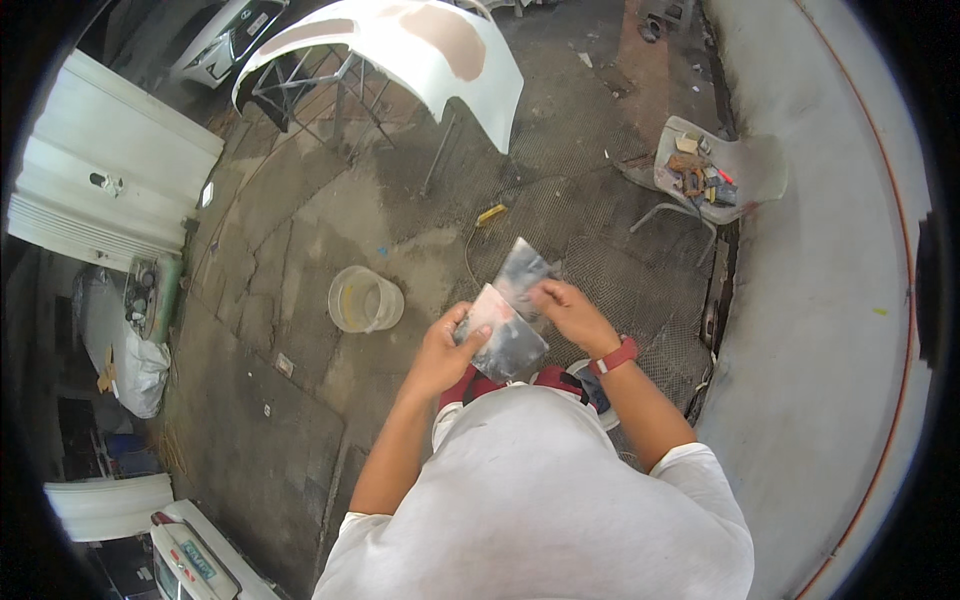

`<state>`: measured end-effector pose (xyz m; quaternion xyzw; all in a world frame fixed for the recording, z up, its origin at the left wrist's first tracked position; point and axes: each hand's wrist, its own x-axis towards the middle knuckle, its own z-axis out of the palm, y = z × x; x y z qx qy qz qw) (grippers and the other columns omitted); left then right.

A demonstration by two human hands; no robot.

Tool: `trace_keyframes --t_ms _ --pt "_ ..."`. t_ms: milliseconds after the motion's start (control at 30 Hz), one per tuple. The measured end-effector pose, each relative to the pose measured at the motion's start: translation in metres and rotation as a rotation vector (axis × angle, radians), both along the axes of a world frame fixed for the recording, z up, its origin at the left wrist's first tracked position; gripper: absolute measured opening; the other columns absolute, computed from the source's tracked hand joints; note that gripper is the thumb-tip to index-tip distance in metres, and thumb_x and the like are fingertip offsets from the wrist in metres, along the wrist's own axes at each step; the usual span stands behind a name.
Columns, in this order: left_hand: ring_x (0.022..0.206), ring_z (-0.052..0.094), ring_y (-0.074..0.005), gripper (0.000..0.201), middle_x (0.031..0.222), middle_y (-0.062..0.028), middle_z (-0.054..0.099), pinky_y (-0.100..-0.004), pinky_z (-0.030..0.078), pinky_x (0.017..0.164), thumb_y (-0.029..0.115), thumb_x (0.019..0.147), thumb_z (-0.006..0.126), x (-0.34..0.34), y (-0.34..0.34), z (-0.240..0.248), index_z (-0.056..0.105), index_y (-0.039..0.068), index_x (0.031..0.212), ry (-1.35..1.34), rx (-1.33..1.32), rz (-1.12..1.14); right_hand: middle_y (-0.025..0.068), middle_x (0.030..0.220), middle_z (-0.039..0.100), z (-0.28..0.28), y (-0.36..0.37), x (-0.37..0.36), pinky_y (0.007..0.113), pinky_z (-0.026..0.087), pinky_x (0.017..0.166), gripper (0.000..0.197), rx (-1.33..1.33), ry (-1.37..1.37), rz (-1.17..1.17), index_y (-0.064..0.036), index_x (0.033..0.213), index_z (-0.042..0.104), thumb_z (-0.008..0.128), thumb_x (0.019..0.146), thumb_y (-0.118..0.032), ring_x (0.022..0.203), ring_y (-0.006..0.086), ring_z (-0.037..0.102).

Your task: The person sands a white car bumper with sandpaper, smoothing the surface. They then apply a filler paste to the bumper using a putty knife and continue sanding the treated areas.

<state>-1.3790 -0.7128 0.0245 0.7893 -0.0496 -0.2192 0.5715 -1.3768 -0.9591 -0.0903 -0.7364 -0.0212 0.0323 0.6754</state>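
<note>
In front of my waist, my left hand [441, 352] is closed on a dark grey, squarish sheet of sandpaper [514, 347] smeared with whitish dust, its thumb lying across the face. My right hand [577, 317], with a red watch band on the wrist, pinches a second dusty flap of sandpaper [522, 272] just beyond it. This far flap is slightly blurred. Whether the two pieces are joined along a fold, I cannot tell.
A clear bucket [366, 299] stands on the wet concrete to the left. Ahead, a white car bumper [400, 40] with brownish patches rests on a metal stand. A chair [735, 165] holding several tools is by the right wall [840, 300]. A yellow tool [491, 215] lies on the floor.
</note>
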Motion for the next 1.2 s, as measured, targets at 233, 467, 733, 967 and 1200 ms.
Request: trace_keyframes --t_ms 233,467,733,967,1200 --pt "0.101 0.07 -0.0149 0.037 0.109 -0.0099 0.075 -0.0332 0.055 0.09 0.026 0.099 0.074 0.099 0.01 -0.02 0.069 -0.002 0.122 -0.042 -0.194 0.506 0.0027 0.081 0.07 0.029 -0.015 0.052 0.029 0.049 0.069 0.032 -0.083 0.175 0.133 0.0003 0.094 0.076 0.075 0.096 -0.031 0.074 0.0081 0.059" --pt "0.096 0.069 -0.0146 0.037 0.108 -0.0069 0.074 -0.0313 0.054 0.087 0.022 0.097 0.077 0.228 -0.013 -0.089 0.067 0.0 0.125 0.095 -0.078 -0.06 0.0071 0.076 0.071 0.007 -0.016 0.153 0.031 0.049 0.064 0.032 0.005 0.282 0.003 0.0002 0.096 0.079 0.077 0.094 -0.031 0.065 0.0108 0.059" --pt "0.12 0.064 -0.0222 0.053 0.133 -0.011 0.066 -0.0385 0.052 0.102 0.022 0.101 0.072 0.472 -0.002 -0.103 0.049 0.003 0.146 0.24 -0.544 0.552 0.0112 0.095 0.074 -0.044 -0.094 0.273 0.038 0.056 0.081 0.028 -0.384 0.22 -0.318 0.0014 0.114 0.069 0.074 0.092 -0.015 0.084 0.0201 0.07" --pt "0.127 0.061 -0.0261 0.046 0.139 -0.0095 0.062 -0.0416 0.049 0.107 0.018 0.099 0.063 0.591 0.053 -0.12 0.053 0.004 0.141 0.355 -0.96 0.745 0.0086 0.119 0.069 -0.073 -0.167 0.341 0.037 0.057 0.087 0.043 0.336 0.421 -0.912 -0.006 0.138 0.052 0.066 0.097 -0.001 0.106 0.0216 0.069" --pt "0.127 0.061 -0.0294 0.049 0.136 -0.0119 0.065 -0.0468 0.048 0.109 0.014 0.091 0.063 0.602 0.028 -0.135 0.056 0.002 0.138 0.405 -0.997 0.815 0.0075 0.119 0.07 -0.122 -0.221 0.434 0.035 0.057 0.077 0.036 0.144 0.486 -0.982 -0.0036 0.132 0.057 0.069 0.098 -0.005 0.101 0.0204 0.07"
